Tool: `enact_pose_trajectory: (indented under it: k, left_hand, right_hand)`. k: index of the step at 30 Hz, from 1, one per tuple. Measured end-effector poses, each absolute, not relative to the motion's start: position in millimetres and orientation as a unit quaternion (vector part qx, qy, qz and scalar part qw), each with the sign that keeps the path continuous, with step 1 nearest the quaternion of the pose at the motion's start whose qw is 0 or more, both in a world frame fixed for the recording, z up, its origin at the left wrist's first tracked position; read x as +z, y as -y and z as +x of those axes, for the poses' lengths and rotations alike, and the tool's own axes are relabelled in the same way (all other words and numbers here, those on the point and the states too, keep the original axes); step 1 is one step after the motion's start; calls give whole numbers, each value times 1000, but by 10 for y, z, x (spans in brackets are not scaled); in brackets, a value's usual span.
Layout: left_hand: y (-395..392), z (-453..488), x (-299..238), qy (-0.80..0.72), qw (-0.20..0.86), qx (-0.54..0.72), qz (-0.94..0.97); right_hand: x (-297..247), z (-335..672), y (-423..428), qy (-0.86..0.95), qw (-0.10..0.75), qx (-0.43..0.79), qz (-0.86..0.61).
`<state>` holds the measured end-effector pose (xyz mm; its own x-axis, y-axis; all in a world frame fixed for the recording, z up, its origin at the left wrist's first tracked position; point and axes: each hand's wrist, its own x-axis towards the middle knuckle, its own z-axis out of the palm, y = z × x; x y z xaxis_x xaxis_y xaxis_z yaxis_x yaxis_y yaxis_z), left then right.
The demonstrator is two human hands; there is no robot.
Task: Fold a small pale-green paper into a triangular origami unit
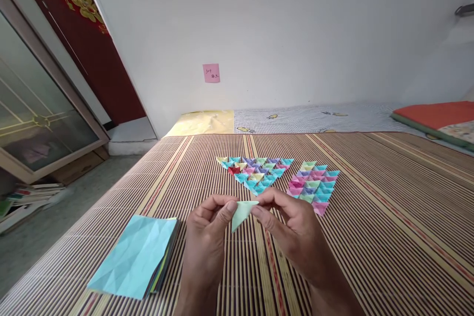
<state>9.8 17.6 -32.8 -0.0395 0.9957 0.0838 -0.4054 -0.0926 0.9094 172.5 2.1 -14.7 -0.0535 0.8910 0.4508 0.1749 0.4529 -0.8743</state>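
Observation:
Between my two hands is a small pale green folded paper triangle [242, 213], its long edge up and its point down. My left hand [207, 232] pinches its left corner between thumb and forefinger. The right corner is pinched by my right hand [291, 224] in the same way. Just beyond my hands lies a triangle-shaped group of colourful folded paper pieces [257, 170], set in rows. A second group of folded pieces [313, 185] lies to its right, partly hidden by my right hand.
A stack of coloured paper sheets [135, 254], light blue and creased on top, lies left of my hands on the striped mat [118, 197]. A white wall with a pink note [211, 73] stands behind. Folded orange bedding [437, 116] is at the far right.

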Motion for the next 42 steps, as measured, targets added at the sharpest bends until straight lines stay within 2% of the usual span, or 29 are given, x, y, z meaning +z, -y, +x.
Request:
enact_pose_trajectory:
  k: [9,16,21,27,33,42]
  left_hand:
    - [-171,106,-304,-353,588,597,416]
    - [-154,116,-312,-387,533,595,461]
    - [-142,125,-303,-397,520,602,458]
    - [-113,143,-256,-392,516,591,480]
    - [-150,126,-328,-388,535,609,438]
    - [-137,113,-296,-402,516,599,461]
  right_hand:
    - [-110,1717,10,662,562,302,-394]
    - [-137,1657,-15,638,568,232,-466]
    - [-151,1646,-17,651,537,299,-447]
    - [-176,1635,-29,644,537,293,-459]
    - [-208,1661,-60,636,512,403,-413]
    - [-184,1641,-37,647,496,367,-449]
